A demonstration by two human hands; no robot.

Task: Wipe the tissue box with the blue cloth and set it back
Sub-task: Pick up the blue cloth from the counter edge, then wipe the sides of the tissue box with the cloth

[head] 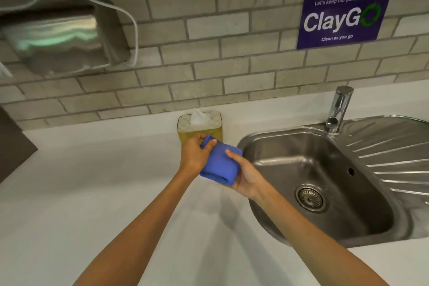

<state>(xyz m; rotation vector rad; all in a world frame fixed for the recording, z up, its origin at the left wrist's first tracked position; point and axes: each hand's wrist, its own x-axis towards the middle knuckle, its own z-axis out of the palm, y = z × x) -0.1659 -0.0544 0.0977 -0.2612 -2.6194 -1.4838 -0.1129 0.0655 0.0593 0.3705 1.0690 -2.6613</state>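
A yellow tissue box with a white tissue sticking out of its top stands on the white counter against the brick wall. Just in front of it, above the counter, I hold a folded blue cloth with both hands. My left hand pinches the cloth's upper left corner. My right hand grips its right side from below. Neither hand touches the box, and the left hand hides part of the box's front.
A steel sink with a drain and ribbed draining board lies to the right, a chrome tap behind it. A steel paper dispenser hangs on the wall at upper left. A purple sign is on the wall.
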